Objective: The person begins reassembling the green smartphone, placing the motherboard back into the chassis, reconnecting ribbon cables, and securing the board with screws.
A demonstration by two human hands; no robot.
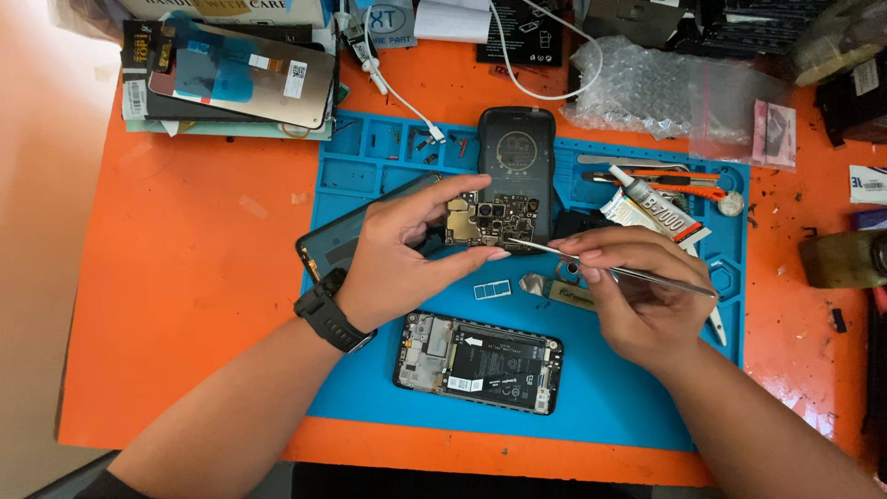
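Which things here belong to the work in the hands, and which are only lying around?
In use:
- circuit board, held by the left hand
- tweezers, held by the right hand
- opened phone on the blue mat

Lying about:
- glue tube
- bubble wrap
- white cable
- spare screen

Between the left hand's (393, 259) fingertips sits a circuit board (488, 220), dull gold and black with small shiny metal shields. Pinched in the right hand's (637, 305) fingers are tweezers (610, 266) of smooth, bright steel, their tips touching the board. Beneath both hands lies a blue mat (610, 397) of matt, rubbery look. Just below the fingers rests an opened phone (479, 362), its black plastic frame dull and its battery label satin. Beyond the fingertips stands a phone case (516, 152) of glossy dark plastic. The left wrist wears a matt black watch (328, 310). Further beyond the right fingers, clear bubble wrap (637, 88) glints.
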